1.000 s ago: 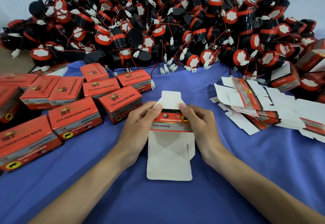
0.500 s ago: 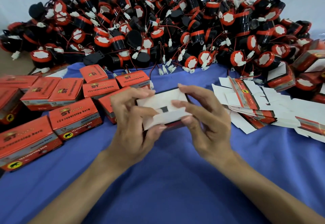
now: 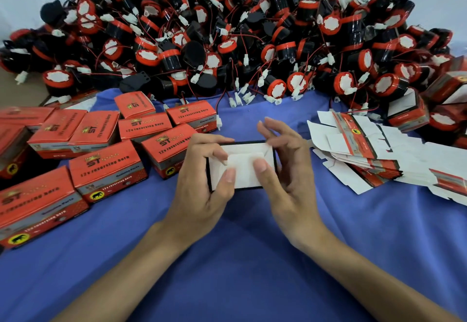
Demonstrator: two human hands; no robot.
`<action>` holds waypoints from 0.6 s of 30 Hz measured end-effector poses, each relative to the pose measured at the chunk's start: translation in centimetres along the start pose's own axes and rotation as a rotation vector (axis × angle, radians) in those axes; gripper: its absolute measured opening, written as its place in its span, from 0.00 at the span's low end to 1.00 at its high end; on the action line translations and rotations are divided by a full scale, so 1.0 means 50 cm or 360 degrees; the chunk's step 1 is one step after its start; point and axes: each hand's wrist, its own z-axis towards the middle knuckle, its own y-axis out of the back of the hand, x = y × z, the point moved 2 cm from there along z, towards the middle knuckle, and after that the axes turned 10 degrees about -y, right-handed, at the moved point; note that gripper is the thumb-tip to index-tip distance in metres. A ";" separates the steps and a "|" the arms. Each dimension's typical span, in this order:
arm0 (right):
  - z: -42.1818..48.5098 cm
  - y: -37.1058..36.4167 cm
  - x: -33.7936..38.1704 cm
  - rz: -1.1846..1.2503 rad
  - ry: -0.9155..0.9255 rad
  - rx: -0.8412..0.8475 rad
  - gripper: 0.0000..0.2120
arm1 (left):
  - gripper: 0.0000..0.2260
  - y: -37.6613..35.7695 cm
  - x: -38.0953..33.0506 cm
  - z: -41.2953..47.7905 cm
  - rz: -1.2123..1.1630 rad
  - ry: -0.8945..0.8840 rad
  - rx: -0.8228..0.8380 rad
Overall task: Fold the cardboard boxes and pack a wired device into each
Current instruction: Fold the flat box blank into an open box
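Observation:
A small cardboard box (image 3: pixel 243 167) is held above the blue cloth, its white folded end flaps facing me. My left hand (image 3: pixel 204 182) grips its left side, with the thumb pressing on the flaps. My right hand (image 3: pixel 288 170) holds the right side, thumb on the flaps and upper fingers spread above the box. A big heap of black and red wired devices (image 3: pixel 227 44) fills the back of the table. A stack of flat unfolded boxes (image 3: pixel 374 155) lies to the right.
Several closed red boxes (image 3: pixel 106 167) stand in rows on the left of the blue cloth (image 3: pixel 240 258). More red boxes (image 3: pixel 409 112) sit at the far right edge beside the heap. A pale wall rises behind the heap.
The flat box blank was lifted off the cloth and shaped into a box. Both hands have since folded the end flaps down flat, and both thumbs now press on them.

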 end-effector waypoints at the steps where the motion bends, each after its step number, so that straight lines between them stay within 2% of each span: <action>1: -0.002 0.001 -0.004 0.0079 -0.0106 0.0010 0.16 | 0.05 -0.001 -0.002 -0.001 -0.0016 -0.0020 -0.0014; 3: -0.002 0.006 -0.009 0.0156 -0.0338 0.0115 0.25 | 0.07 -0.003 -0.006 0.000 -0.0058 -0.0048 -0.0035; 6: -0.004 0.006 -0.014 0.0091 -0.0502 0.0293 0.29 | 0.10 -0.007 -0.012 -0.001 -0.0081 -0.0122 -0.0040; 10: -0.007 0.007 -0.009 0.0147 -0.0420 0.0365 0.27 | 0.16 -0.008 -0.022 0.001 -0.0176 -0.0149 -0.0011; 13: -0.005 0.009 -0.012 0.0271 -0.0443 0.0423 0.26 | 0.16 -0.009 -0.021 0.000 -0.0221 -0.0093 0.0031; 18: -0.006 0.003 -0.021 0.0336 -0.0424 0.0339 0.20 | 0.20 -0.009 -0.017 0.000 -0.0229 -0.0046 0.0054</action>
